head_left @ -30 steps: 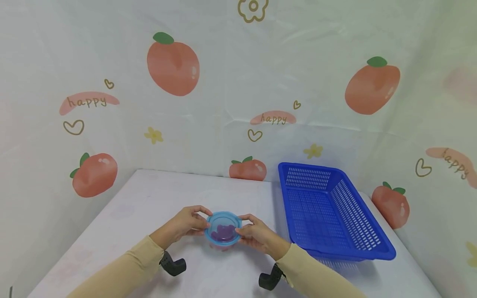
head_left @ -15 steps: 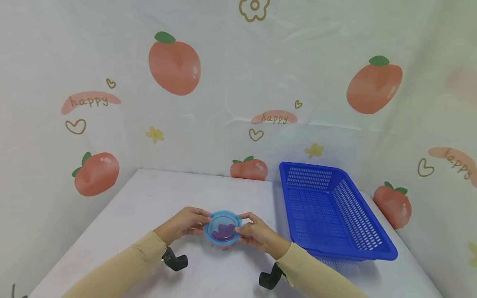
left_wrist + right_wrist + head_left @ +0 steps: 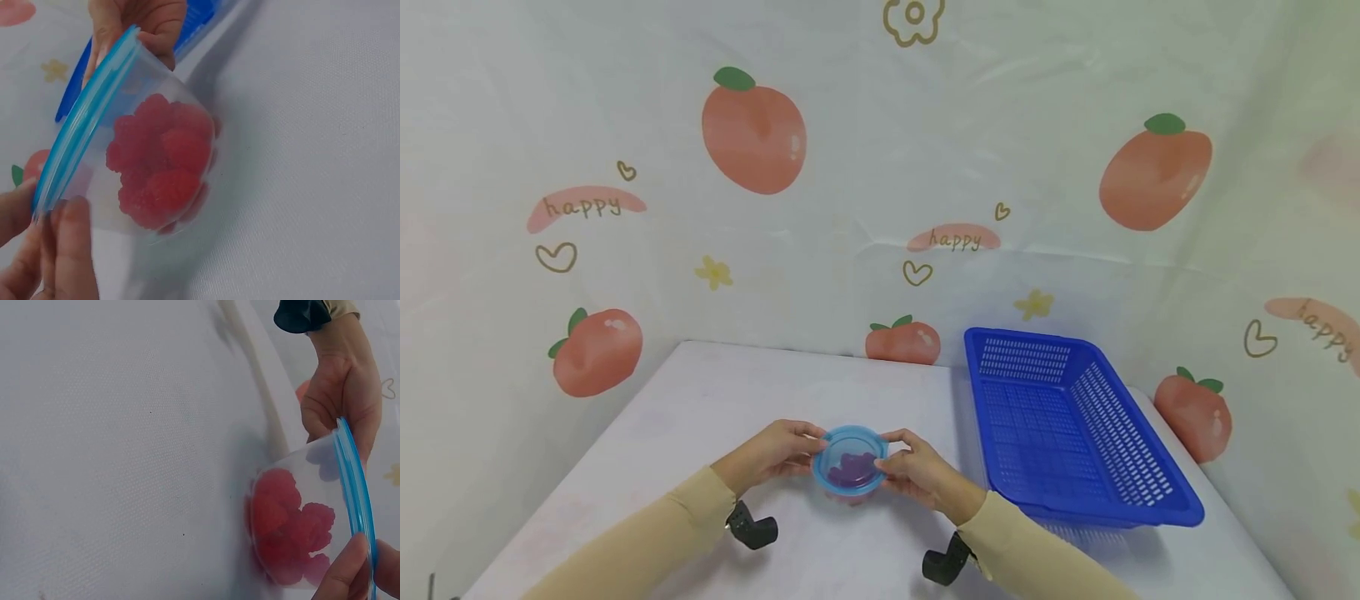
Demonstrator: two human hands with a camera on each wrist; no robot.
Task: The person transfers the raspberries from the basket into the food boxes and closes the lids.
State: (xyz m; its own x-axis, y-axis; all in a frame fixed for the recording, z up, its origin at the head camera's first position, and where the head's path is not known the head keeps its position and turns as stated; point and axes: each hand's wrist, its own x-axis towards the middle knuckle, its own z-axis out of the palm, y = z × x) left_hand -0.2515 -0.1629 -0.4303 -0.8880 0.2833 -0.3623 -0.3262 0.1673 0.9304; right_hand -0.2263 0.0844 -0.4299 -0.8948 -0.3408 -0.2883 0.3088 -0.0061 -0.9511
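Note:
A round, clear plastic food container (image 3: 206, 112) with a blue lid (image 3: 850, 446) sits at the middle front of the white table. Red raspberries (image 3: 165, 156) show through its wall in both wrist views, and look purple through the lid from above. My left hand (image 3: 772, 452) pinches the lid's rim on the left side, thumb on top and fingers below. On the opposite side my right hand (image 3: 921, 473) grips the rim the same way. In the left wrist view the lid's edge lies flush along the container's top.
A large blue plastic basket (image 3: 973, 417) with perforated walls stands to the right of the container, near my right hand. The white table (image 3: 722, 383) meets a fruit-patterned cloth backdrop (image 3: 850, 167) behind and at both sides.
My left fingers have shifted slightly on the lid's rim, and the left thumb now lies further over it. The right hand and the container stay nearly in place.

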